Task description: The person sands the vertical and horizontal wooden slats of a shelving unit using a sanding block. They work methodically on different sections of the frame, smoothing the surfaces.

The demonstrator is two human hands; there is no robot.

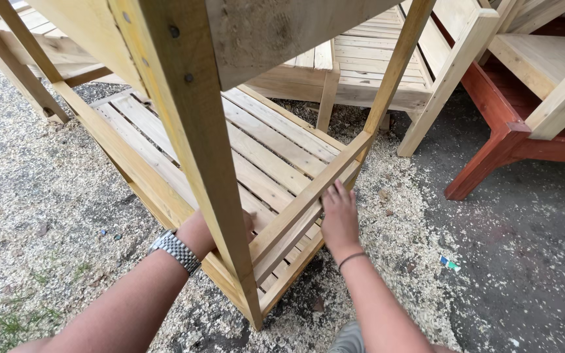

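Note:
A bare-wood frame with a slatted lower shelf [256,157] stands on the ground in front of me. Its near corner leg [197,150] rises through the middle of the view. My right hand [339,219] lies flat on the low side rail [315,189], fingers pointing away from me and thumb side against the wood. My left hand [199,234], with a metal watch [176,250] on the wrist, reaches behind the corner leg toward the lower front rail. The leg hides its fingers, so its grip is not visible.
Sawdust and wood shavings [67,196] cover the ground around the frame. More pale wooden furniture [387,65] stands behind, and a red-stained wooden piece [498,144] at the right. Dark pavement [531,261] lies to the right, with a small scrap of litter [449,263].

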